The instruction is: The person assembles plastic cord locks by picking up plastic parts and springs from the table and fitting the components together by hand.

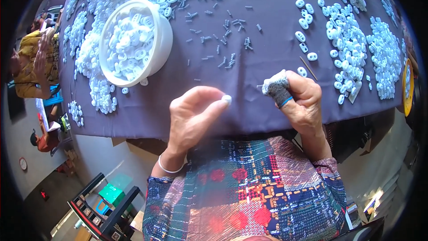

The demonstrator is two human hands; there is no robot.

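Observation:
My left hand point(191, 118) is closed in a pinch over the table's front part. Between its thumb and fingertips sits a small white plastic piece point(227, 99), which looks like a cord lock part. To the right, my closed right hand point(301, 100) wears a grey and white knitted thumb cover point(278, 88). A small metal spring point(260, 86) sticks out at its fingertips, pointing left. The two hands are apart. Many loose springs point(224, 40) lie scattered beyond them. White oval two-holed pieces point(343, 40) are spread in a heap to the right.
A white tub point(165, 40) full of two-holed pieces stands at left, with heaps of similar parts point(91, 58) around it. A thin stick point(308, 68) lies beyond my right hand. A yellow bowl point(407, 87) is at the right edge. Another person point(33, 67) sits far left.

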